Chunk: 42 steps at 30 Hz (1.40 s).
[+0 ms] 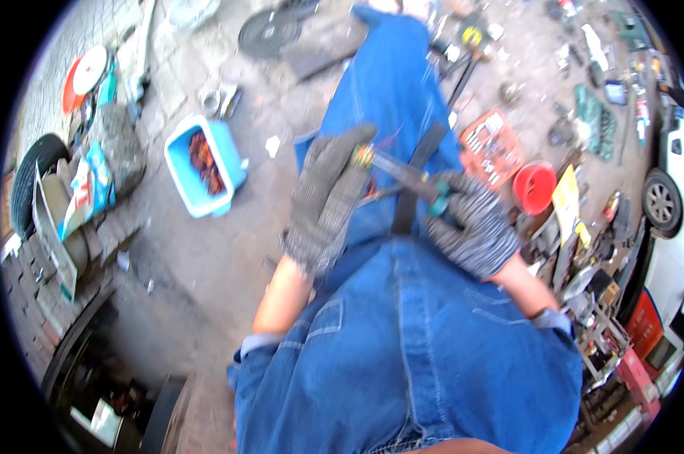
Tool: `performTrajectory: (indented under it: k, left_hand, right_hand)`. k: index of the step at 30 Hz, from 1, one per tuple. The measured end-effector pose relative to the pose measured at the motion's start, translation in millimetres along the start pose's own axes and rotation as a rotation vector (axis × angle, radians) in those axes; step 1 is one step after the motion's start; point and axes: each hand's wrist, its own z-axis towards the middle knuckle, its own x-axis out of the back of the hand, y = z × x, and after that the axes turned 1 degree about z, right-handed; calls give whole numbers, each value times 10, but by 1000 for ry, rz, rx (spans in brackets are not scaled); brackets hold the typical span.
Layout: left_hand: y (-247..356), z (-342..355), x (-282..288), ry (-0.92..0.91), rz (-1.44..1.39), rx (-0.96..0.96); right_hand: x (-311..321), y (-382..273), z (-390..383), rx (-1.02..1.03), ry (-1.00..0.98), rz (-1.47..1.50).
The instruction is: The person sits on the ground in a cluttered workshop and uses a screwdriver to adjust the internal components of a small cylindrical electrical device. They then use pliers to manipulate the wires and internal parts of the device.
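Observation:
Both of my hands wear grey knit gloves and meet over my lap. My left hand (324, 193) is closed, its fingertips at a small yellow, green and orange banded piece (363, 157). My right hand (474, 223) grips a teal-handled tool (410, 180) whose greyish, slightly see-through shaft points left to that piece. Motion blur hides the tool's exact kind and whether shaft and piece touch or are joined. A thin reddish strand shows just above the piece.
To the left stands a light-blue tub (232, 181) with reddish-brown scraps in it. A red bucket (535, 188) and an orange tray of small parts (493, 149) are at right. A tyre (35, 178) leans far left; a white vehicle (679, 159) is far right.

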Motion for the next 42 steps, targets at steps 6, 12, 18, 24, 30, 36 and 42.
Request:
performTrajectory:
  k: [6,12,18,24,30,36,42]
  left_hand:
    - [17,120,-37,79,172,-134]
    - [38,152,-131,79,-86,-21]
    - [35,87,-157,82,-711,187]
    - [213,-17,-5,15,-906,186]
    - [141,-88,79,-36,-1024,198]
    - [252,-71,50,-9,-1049,241]
    - [239,-52,81,-46,-851,213]
  right_hand:
    - [-38,34,46,54,67,-64]
    - [65,36,68,72,58,-92]
    - [-158,180,-11,-125,78,508]
    - [94,-102,-7,-124,69,335]
    - [61,-228,15,-68,-56,147]
    - [136,-234,127,106,32,-85]
    - [192,-186,148,135,32,-151]
